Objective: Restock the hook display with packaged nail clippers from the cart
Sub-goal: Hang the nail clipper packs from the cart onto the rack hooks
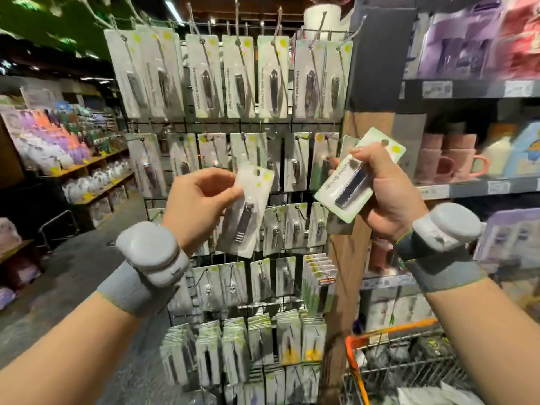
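Note:
A wire hook display [233,124] faces me, hung with rows of white carded nail clippers. My left hand [198,200] pinches one packaged silver nail clipper [248,211] by its upper left edge, holding it upright in front of the display's middle rows. My right hand [385,194] grips a tilted packaged nail clipper with a dark clipper [353,182], more cards stacked behind it, just right of the display. Both wrists wear grey bands with pods. The cart [409,363], wire with an orange rim, shows at the lower right with packets inside.
A wooden post [359,124] stands right of the display. Shelves on the right hold pink mugs [450,165] and boxed goods. An aisle floor and stocked shelves [73,159] lie to the left. Full hooks of packets crowd the display's bottom rows [248,346].

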### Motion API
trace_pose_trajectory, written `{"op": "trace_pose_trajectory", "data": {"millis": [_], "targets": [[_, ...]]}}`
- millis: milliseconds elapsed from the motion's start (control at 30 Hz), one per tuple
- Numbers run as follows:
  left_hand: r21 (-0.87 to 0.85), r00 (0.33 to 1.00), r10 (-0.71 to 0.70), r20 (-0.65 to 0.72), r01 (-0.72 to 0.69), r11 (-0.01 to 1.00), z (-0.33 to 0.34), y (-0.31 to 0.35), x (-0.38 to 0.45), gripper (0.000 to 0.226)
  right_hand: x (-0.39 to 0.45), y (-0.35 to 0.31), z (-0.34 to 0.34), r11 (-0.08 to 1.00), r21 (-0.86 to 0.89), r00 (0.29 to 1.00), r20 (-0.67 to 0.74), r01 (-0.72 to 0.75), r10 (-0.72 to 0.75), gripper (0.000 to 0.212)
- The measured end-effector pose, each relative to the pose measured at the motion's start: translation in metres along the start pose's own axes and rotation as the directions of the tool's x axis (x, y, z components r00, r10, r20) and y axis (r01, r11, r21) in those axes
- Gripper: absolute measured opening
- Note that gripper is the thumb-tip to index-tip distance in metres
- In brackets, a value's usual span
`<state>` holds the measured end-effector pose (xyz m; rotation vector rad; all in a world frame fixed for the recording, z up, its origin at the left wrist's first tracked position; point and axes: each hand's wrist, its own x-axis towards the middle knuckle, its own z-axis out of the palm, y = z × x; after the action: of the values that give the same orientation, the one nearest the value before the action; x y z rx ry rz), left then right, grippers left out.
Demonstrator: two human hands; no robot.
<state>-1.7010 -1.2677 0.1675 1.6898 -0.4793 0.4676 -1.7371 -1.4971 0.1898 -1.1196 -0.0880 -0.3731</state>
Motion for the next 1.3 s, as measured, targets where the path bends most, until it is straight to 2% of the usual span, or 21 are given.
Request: {"op": "trace_pose_trajectory", "data": {"millis": [133, 300, 400, 467, 567, 633, 733, 800, 867, 933, 967, 1300], "targets": [[0.030, 0.998, -0.013, 0.062, 0.011, 0.999, 0.029, -0.022, -0.009, 0.017, -0.005, 0.012, -0.025, 0.999, 0.038, 0.996, -0.078, -0.037, 0.040, 0.011], [0.088, 0.992, -0.044, 0.116, 0.034, 0.996, 0.064, -0.040, -0.010, 0.022, -0.002, 0.022, -0.051, 0.989, 0.119, 0.989, -0.101, -0.092, 0.104, 0.012], [0.103, 0.987, -0.066, 0.143, 0.052, 0.993, 0.096, -0.043, -0.010, 0.027, 0.004, 0.027, -0.069, 0.986, 0.112, 0.987, -0.096, -0.121, 0.132, 0.036], [0.132, 0.987, -0.081, 0.136, 0.063, 0.989, 0.121, -0.044, -0.011, 0.029, 0.010, 0.030, -0.080, 0.987, 0.064, 0.983, -0.099, -0.147, 0.153, 0.043], [0.161, 0.989, -0.105, 0.106, 0.087, 0.983, 0.152, -0.049, -0.012, 0.031, 0.020, 0.036, -0.095, 0.984, 0.007, 0.981, -0.079, -0.177, 0.177, 0.023], [0.171, 0.985, -0.155, 0.072, 0.141, 0.975, 0.166, -0.055, -0.012, 0.029, 0.025, 0.040, -0.101, 0.980, -0.041, 0.979, -0.075, -0.192, 0.189, 0.019], [0.153, 0.977, -0.213, 0.003, 0.210, 0.966, 0.188, -0.061, -0.010, 0.030, 0.036, 0.045, -0.114, 0.964, -0.110, 0.969, -0.084, -0.242, 0.233, 0.036], [0.136, 0.973, -0.229, -0.026, 0.231, 0.963, 0.193, -0.067, -0.010, 0.031, 0.041, 0.049, -0.116, 0.957, -0.121, 0.963, -0.091, -0.263, 0.253, 0.039], [0.144, 0.969, -0.237, -0.071, 0.245, 0.959, 0.195, -0.071, -0.011, 0.030, 0.046, 0.053, -0.118, 0.956, -0.108, 0.961, -0.065, -0.273, 0.267, 0.027], [0.163, 0.962, -0.241, -0.131, 0.261, 0.952, 0.194, -0.075, -0.013, 0.029, 0.051, 0.056, -0.117, 0.953, -0.112, 0.959, -0.034, -0.283, 0.281, 0.007], [0.170, 0.960, -0.241, -0.145, 0.264, 0.949, 0.194, -0.076, -0.013, 0.028, 0.052, 0.058, -0.118, 0.953, -0.120, 0.961, -0.031, -0.277, 0.275, 0.004], [0.378, 0.958, -0.230, -0.172, 0.280, 0.882, 0.201, -0.079, 0.001, 0.003, 0.071, 0.079, -0.112, 0.927, -0.213, 0.952, -0.076, -0.307, 0.298, 0.009]]}}
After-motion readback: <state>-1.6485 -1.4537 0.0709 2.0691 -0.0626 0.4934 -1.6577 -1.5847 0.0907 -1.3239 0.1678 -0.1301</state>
